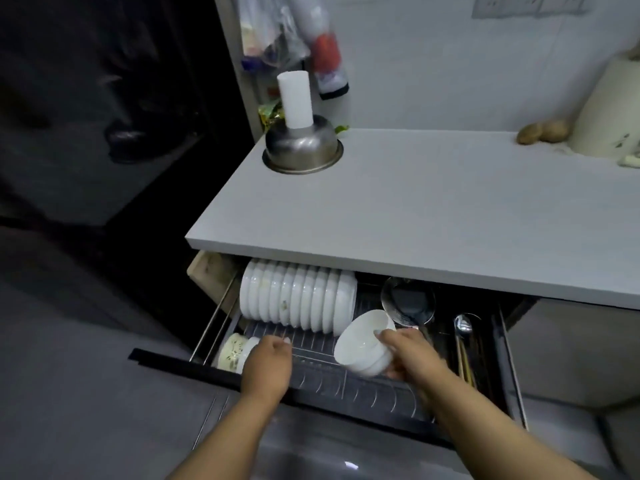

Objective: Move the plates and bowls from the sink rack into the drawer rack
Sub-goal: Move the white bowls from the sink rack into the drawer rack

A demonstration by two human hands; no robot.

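The drawer rack [346,379] is pulled open under the counter, its wire slots bare at the front. A row of several white bowls [298,299] stands on edge in its back left part. My right hand [408,355] grips a small stack of white bowls [363,344], tilted on their side just right of that row, over the wire slots. My left hand [266,365] hovers over the rack's front left with its fingers loosely curled and holds nothing. A patterned cream bowl [233,351] lies in the rack's left corner beside it.
A wire strainer [408,299], a ladle [463,325] and chopsticks [464,362] lie in the drawer's right part. On the grey counter [415,209] stand an upturned steel bowl [301,147] with a white cup on it, potatoes [542,132] and a cream appliance [609,112].
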